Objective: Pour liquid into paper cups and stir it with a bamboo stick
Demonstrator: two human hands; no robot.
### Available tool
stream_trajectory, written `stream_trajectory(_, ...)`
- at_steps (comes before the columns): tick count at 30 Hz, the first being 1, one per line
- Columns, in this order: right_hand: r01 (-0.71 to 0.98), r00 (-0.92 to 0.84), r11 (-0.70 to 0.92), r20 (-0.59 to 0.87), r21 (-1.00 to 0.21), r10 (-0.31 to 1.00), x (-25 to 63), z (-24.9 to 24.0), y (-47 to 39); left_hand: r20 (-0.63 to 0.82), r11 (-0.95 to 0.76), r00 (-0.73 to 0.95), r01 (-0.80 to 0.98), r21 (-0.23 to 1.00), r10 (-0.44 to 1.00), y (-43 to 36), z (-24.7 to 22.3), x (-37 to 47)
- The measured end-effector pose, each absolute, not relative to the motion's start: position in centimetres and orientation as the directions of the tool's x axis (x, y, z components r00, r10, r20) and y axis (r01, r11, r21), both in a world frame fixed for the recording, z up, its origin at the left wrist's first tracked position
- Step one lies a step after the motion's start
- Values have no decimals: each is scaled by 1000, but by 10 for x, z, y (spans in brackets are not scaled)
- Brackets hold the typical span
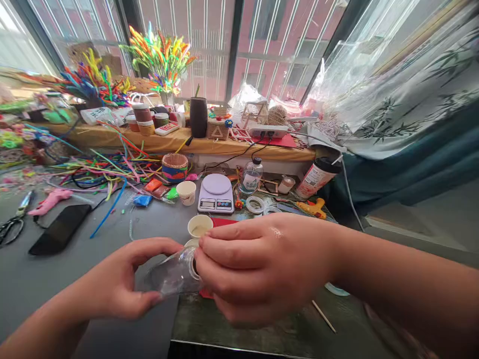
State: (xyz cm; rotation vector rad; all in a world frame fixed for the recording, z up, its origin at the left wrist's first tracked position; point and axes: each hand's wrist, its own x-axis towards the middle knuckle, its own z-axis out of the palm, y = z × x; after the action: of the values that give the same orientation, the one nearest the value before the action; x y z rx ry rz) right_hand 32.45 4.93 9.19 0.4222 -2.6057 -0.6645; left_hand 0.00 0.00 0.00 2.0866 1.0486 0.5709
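My left hand (127, 276) is wrapped round a clear plastic bottle (170, 274), which lies tilted with its mouth towards the right. At the bottle's neck, my right hand (247, 269) pinches with its fingers pressed together on a dark cap (195, 265), mostly hidden behind them. Just beyond the hands stands a paper cup (200, 221) with something pale inside. A second paper cup (190, 243) is largely covered by the bottle and fingers.
A kitchen scale (216, 192) sits at the centre, beside another paper cup (186, 193) and a labelled bottle (250, 177) with a black cap. Scissors (15, 219), a black phone-like slab (60, 229) and a pink glue gun (52, 199) lie left. A thin stick (324, 317) lies right.
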Motion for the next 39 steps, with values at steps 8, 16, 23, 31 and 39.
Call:
stream_trajectory(8, 111, -817, 959, 573, 262, -62, 346, 63, 54, 5, -311, 462, 590, 745, 887, 1, -28, -25)
stream_trajectory(16, 368, -664, 907, 624, -206, 411, 382, -5, 27, 162, -432, 407, 758, 489, 899, -11, -53, -44)
stream_trajectory(23, 375, -131, 537, 530, -756, 838, 358, -80, -33, 293, -538, 465, 799, 268, 836, -9, -48, -43)
stream_trajectory(31, 226, 103, 355, 385, -907, 917, 347, -114, -52, 265, -560, 507, 806, 192, 820, -3, -47, -47)
stream_trajectory(39, 200, 104, 329, 354, -923, 929, 349, -113, -52, 260, -573, 526, 804, 158, 810, -4, -45, -45)
